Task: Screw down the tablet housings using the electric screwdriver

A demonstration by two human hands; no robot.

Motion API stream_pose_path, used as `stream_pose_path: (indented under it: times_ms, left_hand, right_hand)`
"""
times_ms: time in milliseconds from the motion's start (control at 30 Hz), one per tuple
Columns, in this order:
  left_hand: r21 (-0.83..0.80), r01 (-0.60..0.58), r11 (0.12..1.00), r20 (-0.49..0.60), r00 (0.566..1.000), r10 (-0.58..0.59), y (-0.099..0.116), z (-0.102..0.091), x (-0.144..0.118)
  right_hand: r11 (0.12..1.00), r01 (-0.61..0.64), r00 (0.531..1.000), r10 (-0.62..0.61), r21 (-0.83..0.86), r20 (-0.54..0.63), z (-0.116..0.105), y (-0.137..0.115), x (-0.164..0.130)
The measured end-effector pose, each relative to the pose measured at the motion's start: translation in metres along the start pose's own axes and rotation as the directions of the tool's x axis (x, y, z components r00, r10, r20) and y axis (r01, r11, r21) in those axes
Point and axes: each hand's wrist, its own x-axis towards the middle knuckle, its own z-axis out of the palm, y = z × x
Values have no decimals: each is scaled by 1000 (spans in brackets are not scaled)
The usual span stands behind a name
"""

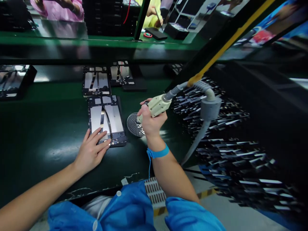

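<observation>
Left hand (92, 149): palm down, fingers spread and extended, fingertips on the lower part of an opened tablet-like unit (114, 118). Not closed around anything, just resting on it. Unit lies flat on the green bench (48, 128), a bit left of frame center; silver panel face up, 2 dark strips running along it, board parts at the lower edge.

Right hand (152, 123): fingers wrapped firmly around a cream handheld tool (158, 106), center of frame. Tool is tilted, cable end toward upper right, nose toward lower left, over a round perforated disc (134, 125). Disc sits on the bench just right of the unit, apart from it. Nose partly hidden by the fingers; can't tell if it touches the disc. Blue wrist strap (160, 152) on the right wrist, thin cord hanging from it.

Grey cable (198, 139) hangs right of center, below a grey cylindrical fitting (210, 109), near the lower end of a yellow-edged dark beam.

2 similar units just above the worked unit: 1 directly behind it (96, 80), 1 to its upper right (121, 73). Another unit (13, 80) at the left edge of the frame.

Right side of frame: rows of shiny strips (231, 120), blurred. Top of frame: co-worker's pink sleeve (77, 9) upper left, another in yellow (144, 4) near top center.
</observation>
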Motion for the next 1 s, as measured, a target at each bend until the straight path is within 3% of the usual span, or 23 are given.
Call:
stream_pose_path:
  times_ms: [667, 867, 1000]
  left_hand:
    - [-56, -16, 998, -46, 999, 13, -4, 1, -1]
    - [-56, 1, 998, -52, 999, -4, -4, 5, 7]
    - [-40, -2, 999, -28, 1000, 1, -5, 6, 10]
  right_hand:
    - [999, -46, 998, 46, -4, -39, 0, 8, 3]
    - [993, 5, 999, -1, 115, -33, 8, -31, -2]
    - [961, -82, 985, 38, 265, 167, 19, -61, -33]
